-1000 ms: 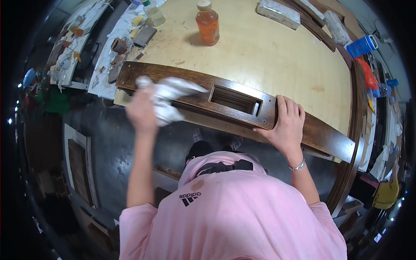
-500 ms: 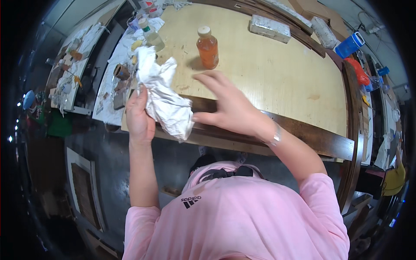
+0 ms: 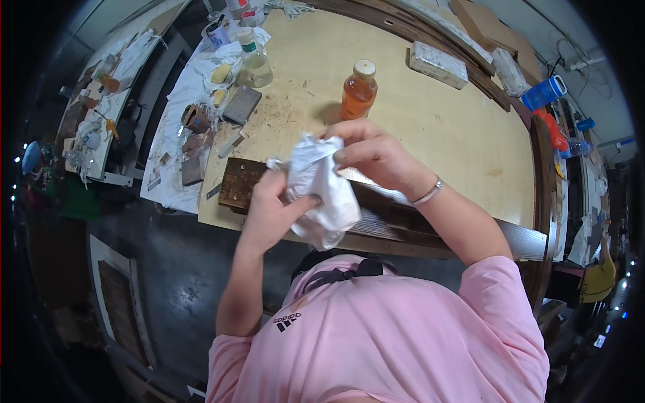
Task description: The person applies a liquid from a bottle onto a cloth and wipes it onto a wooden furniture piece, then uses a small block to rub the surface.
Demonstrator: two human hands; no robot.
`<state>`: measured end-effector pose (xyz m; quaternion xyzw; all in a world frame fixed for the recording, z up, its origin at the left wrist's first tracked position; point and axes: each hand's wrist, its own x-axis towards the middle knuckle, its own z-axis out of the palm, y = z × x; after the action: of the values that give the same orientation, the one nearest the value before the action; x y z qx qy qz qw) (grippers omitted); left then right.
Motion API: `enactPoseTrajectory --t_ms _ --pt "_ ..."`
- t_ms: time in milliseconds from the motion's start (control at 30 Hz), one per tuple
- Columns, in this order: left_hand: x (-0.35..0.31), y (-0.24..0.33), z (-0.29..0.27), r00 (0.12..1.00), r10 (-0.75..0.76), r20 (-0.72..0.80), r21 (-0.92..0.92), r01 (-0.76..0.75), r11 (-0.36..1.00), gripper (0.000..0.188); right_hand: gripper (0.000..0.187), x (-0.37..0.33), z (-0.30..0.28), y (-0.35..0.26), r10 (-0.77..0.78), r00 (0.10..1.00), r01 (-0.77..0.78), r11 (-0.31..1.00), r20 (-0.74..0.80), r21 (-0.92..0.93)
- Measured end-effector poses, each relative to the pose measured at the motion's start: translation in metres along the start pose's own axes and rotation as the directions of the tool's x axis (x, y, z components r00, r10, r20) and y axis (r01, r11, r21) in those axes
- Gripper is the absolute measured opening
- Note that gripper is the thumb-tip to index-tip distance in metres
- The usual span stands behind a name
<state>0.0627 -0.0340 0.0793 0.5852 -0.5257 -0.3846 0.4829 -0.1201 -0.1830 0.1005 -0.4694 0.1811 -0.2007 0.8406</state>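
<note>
A crumpled white cloth [image 3: 324,195] hangs between my two hands over the near edge of the workbench. My left hand [image 3: 272,209] is closed on its left side, thumb lying across the front. At the upper right of the cloth, the fingers of my right hand [image 3: 376,156] pinch its top. Beneath the cloth lies a long dark-stained wooden board [image 3: 430,225], running along the bench's front edge; the cloth hides part of it. Just beyond my right hand stands a capped bottle of orange-brown liquid [image 3: 359,91].
To the left are a clear bottle [image 3: 254,60], a grey block [image 3: 242,105], a brown-stained cup [image 3: 195,118] and a putty-knife-like blade [image 3: 231,144]. A wrapped white block [image 3: 438,65] sits at the far right, near dark wooden strips [image 3: 376,19]. A blue jug [image 3: 543,93] stands beyond.
The cloth has moved right and is more bunched up. My right hand, apart from it before, now grips its top. The view has shifted, so the bench's left end shows more.
</note>
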Motion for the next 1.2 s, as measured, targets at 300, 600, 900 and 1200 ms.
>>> enactPoseTrajectory --t_ms 300,600,900,1200 --pt "-0.018 -0.009 -0.027 0.942 -0.17 -0.291 -0.577 -0.031 0.816 0.032 0.074 0.072 -0.154 0.031 -0.474 0.767 -0.041 0.638 -0.434 -0.769" --pt "0.001 -0.02 -0.037 0.926 -0.235 -0.294 -0.58 0.023 0.815 0.043 0.07 0.06 -0.063 -0.012 -0.323 0.928 0.072 0.643 -0.185 -0.762" --pt "0.012 -0.009 -0.002 0.978 -0.038 -0.204 -0.318 -0.029 0.948 0.052 0.058 0.009 0.011 -0.025 -0.383 0.913 0.086 -0.155 0.14 -0.984" --pt "0.001 0.001 0.027 0.985 -0.112 -0.13 -0.567 0.018 0.824 0.056 0.051 -0.015 0.004 -0.033 -0.425 0.895 -0.063 -0.425 0.138 -0.903"
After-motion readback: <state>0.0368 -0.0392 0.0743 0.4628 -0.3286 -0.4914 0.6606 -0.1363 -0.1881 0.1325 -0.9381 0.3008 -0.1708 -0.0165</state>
